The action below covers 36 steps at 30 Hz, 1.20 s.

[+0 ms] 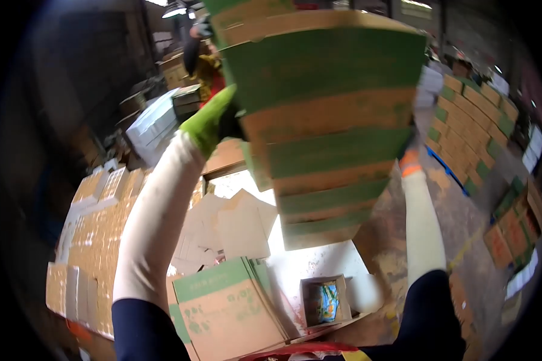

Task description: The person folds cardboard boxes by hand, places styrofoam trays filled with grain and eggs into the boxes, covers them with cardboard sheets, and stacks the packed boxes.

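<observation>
A tall stack of green-and-brown cardboard boxes (337,108) is raised in front of me, filling the upper middle of the view. My left hand (214,120), in a green glove with a dark palm, grips its left side. On the opposite side, my right hand (411,150), in a dark glove with an orange cuff, holds the stack; its fingers are mostly hidden. Below lies a white work table (319,262). Flat green-and-brown cartons (229,307) lie at its near left, beside a small open box (325,301) with blue-and-yellow packets inside.
Loose cardboard sheets (244,222) lie left of the stack. Wrapped cartons (96,240) stand at the far left. At right are a pallet of stacked boxes (473,126) and more cartons (515,231) on the floor. Another person (208,72) is partly visible behind the stack.
</observation>
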Each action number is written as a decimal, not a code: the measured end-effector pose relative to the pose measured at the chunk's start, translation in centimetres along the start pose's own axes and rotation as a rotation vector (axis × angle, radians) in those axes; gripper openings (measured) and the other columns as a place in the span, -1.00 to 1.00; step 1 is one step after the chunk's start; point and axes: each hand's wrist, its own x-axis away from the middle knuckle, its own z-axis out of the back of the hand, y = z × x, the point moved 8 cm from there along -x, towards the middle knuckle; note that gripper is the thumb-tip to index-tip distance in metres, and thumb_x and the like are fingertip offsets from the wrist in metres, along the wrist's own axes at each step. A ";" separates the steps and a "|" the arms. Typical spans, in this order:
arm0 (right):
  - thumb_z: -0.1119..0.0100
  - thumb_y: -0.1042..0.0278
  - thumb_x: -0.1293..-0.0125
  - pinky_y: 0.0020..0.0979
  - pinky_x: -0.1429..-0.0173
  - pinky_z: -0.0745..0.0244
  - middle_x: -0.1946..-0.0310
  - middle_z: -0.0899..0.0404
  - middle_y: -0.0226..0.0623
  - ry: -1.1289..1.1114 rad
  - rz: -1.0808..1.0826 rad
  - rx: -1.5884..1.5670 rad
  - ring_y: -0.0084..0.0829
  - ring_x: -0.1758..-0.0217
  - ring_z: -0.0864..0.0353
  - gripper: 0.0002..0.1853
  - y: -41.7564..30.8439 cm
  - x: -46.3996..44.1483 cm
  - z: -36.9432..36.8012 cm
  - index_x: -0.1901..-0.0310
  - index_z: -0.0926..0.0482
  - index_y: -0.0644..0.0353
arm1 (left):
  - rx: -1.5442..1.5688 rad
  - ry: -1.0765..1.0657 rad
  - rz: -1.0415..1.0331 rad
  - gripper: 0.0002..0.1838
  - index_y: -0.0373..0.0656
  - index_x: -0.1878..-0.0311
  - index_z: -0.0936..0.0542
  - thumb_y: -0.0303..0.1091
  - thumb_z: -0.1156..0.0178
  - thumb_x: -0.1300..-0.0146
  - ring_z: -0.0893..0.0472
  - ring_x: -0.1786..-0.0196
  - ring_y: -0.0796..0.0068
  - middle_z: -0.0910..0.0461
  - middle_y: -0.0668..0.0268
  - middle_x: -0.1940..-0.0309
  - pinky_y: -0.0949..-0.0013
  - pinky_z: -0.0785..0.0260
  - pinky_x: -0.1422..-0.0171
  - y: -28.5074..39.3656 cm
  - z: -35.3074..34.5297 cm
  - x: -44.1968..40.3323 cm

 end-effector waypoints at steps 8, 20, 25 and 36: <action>0.19 -0.04 -0.58 -0.27 -0.49 -0.22 -0.44 -0.30 -0.25 0.064 0.064 -0.073 -0.27 -0.42 -0.33 -0.39 2.5 3.1 3.0 -0.49 -0.20 0.18 | 0.053 0.380 -0.167 -0.16 -0.14 -0.51 -0.25 0.37 0.19 -0.45 -0.52 -0.29 0.11 -0.47 0.05 -0.31 0.13 -0.35 -0.41 -12.9 -3.1 -1.5; -0.02 0.14 -0.51 -0.28 -0.26 -0.41 -0.15 -0.53 -0.22 -0.058 0.251 0.891 -0.36 -0.10 -0.53 -0.57 3.3 22.3 -3.6 -0.26 -0.49 0.22 | -0.532 0.426 0.021 -0.55 -0.28 -0.27 -0.53 -0.22 -0.18 -0.43 -0.59 -0.08 0.41 -0.60 0.18 -0.18 0.32 -0.42 -0.19 -14.3 12.6 24.9; -0.35 -0.01 -0.30 -0.33 -0.54 -0.14 -0.49 -0.20 0.04 -0.686 -0.471 1.316 -0.20 -0.53 -0.23 0.00 18.9 56.2 -9.8 -0.50 -0.03 0.48 | -0.560 1.142 0.547 -0.20 -0.44 -0.38 -0.32 -0.08 -0.35 -0.25 -0.48 -0.27 0.11 -0.46 -0.13 -0.26 0.23 -0.37 -0.26 -22.7 22.4 68.2; -0.34 0.19 -0.30 -0.16 -0.07 -0.53 -0.05 -0.56 -0.03 -1.440 0.368 1.652 -0.06 0.00 -0.60 -0.72 6.4 50.4 -29.1 0.01 -0.62 0.06 | -1.221 0.080 0.558 -0.16 -0.06 -0.40 -0.47 -0.26 -0.54 0.03 -0.48 -0.40 0.19 -0.48 0.02 -0.34 0.24 -0.34 -0.42 -0.4 14.7 64.1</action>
